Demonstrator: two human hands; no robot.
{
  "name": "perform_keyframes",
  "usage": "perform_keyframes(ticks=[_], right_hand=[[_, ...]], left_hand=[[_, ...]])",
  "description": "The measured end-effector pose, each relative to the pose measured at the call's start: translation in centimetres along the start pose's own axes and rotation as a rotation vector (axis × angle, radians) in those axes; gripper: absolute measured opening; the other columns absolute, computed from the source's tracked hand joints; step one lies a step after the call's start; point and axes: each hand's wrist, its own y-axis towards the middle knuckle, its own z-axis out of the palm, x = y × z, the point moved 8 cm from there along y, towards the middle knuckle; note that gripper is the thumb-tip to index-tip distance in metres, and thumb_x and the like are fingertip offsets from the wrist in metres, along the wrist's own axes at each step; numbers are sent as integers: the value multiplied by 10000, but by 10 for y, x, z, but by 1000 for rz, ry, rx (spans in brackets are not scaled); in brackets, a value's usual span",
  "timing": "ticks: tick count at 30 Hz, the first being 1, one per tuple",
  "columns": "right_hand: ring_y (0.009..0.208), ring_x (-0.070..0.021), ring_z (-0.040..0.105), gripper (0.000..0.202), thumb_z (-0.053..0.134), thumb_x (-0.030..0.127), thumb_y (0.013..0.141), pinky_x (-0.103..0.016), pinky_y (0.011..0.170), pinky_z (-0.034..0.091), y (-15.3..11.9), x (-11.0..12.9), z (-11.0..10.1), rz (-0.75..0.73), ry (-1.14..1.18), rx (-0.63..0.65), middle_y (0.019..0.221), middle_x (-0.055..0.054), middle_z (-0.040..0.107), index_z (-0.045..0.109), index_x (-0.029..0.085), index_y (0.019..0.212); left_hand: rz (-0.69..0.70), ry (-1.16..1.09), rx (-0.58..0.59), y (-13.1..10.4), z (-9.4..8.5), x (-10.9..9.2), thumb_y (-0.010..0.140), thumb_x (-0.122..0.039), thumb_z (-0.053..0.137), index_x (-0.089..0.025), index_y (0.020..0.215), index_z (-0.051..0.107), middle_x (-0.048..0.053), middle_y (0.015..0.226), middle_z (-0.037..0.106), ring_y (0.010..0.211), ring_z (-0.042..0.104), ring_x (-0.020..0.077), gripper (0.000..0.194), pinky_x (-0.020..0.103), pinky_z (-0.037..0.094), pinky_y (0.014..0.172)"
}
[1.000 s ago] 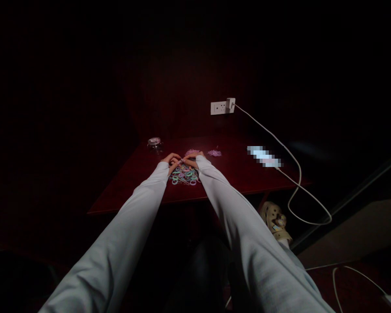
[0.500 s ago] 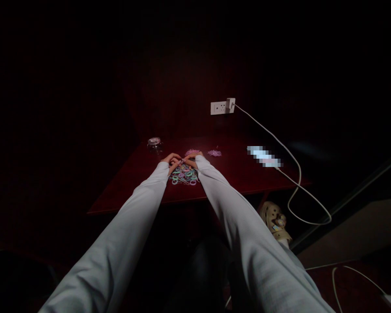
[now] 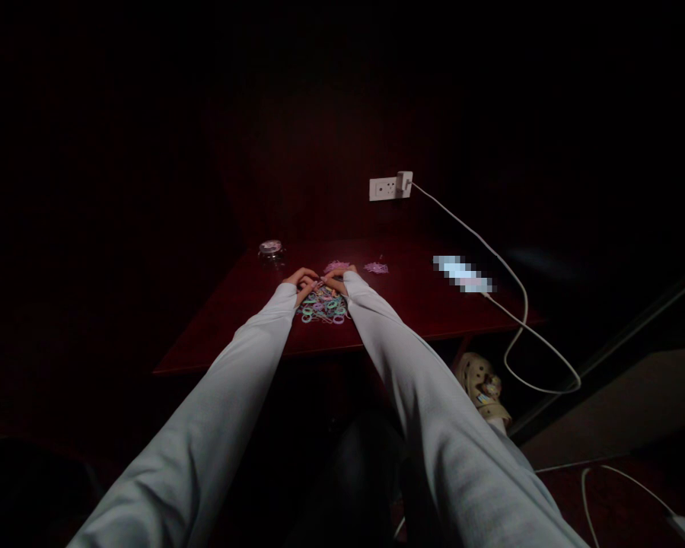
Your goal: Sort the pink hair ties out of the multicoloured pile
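Note:
A heap of mixed small hair ties (image 3: pixel 323 309), mint, purple, blue and other colours, lies on the dark red table (image 3: pixel 228 327). My left hand (image 3: pixel 301 281) is at the heap's far left side, its fingers bent and drawn together. From the right, my right hand (image 3: pixel 338 281) curls in over the same heap, and the fingertips of both hands nearly meet. Whatever is pinched between them is too small to make out. Just beyond my right hand sits a pink pile of hair ties (image 3: pixel 336 266), partly covered by it. A purple pile (image 3: pixel 376 268) lies farther right.
A clear jar with a lid (image 3: pixel 271 253) stands at the back left. On the right a blurred-out bright device (image 3: pixel 462 274) is joined by a white cable (image 3: pixel 525 304) to a charger (image 3: pixel 403 182) in the wall socket (image 3: pixel 382 189). A beige clog (image 3: pixel 482 384) shows below the table edge.
My fingers have shifted slightly over the heap, and the fingertips are a little less pressed together. The piles, jar and device look unmoved.

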Motion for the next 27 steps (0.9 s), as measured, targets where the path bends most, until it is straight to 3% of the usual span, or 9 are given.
perform_keyframes(ticks=[5, 10, 13, 19, 27], right_hand=[[1236, -268, 604, 199, 700, 353, 1000, -379, 1102, 444, 0, 2, -24, 60, -52, -145, 1149, -64, 796, 877, 261, 996], [1249, -316, 511, 265, 623, 375, 1052, -451, 1068, 375, -16, -19, -70, 330, -148, -438, 1289, -100, 727, 854, 247, 1030], [1245, -336, 479, 320, 561, 395, 1074, -469, 1040, 360, -27, -36, -91, 456, -195, -534, 1306, -130, 681, 843, 242, 1055], [1264, -375, 495, 275, 609, 350, 1039, -505, 1029, 356, -30, -63, -112, 551, -284, -529, 1285, -157, 674, 845, 209, 1024], [1248, -382, 481, 328, 573, 374, 1032, -487, 1027, 339, -28, -72, -111, 531, -283, -517, 1285, -187, 673, 835, 177, 1049]], left_hand=[[2, 12, -10, 1, -1, 0, 911, -445, 688, -212, 1050, 695, 11, 778, 768, 624, 602, 136, 271, 228, 397, 581], [17, 24, -6, -1, -1, -2, 918, -425, 677, -218, 1053, 702, 6, 783, 749, 651, 596, 141, 248, 241, 432, 621], [16, 22, -5, -1, -1, -1, 916, -405, 677, -219, 1045, 709, 5, 779, 748, 656, 603, 144, 228, 248, 451, 639], [-1, 21, 1, -1, -1, 0, 921, -376, 655, -205, 1040, 718, 13, 778, 760, 629, 595, 136, 218, 235, 416, 590], [14, 38, 7, -1, -1, 1, 905, -377, 662, -207, 1023, 721, -1, 755, 748, 634, 580, 134, 215, 234, 473, 653]])
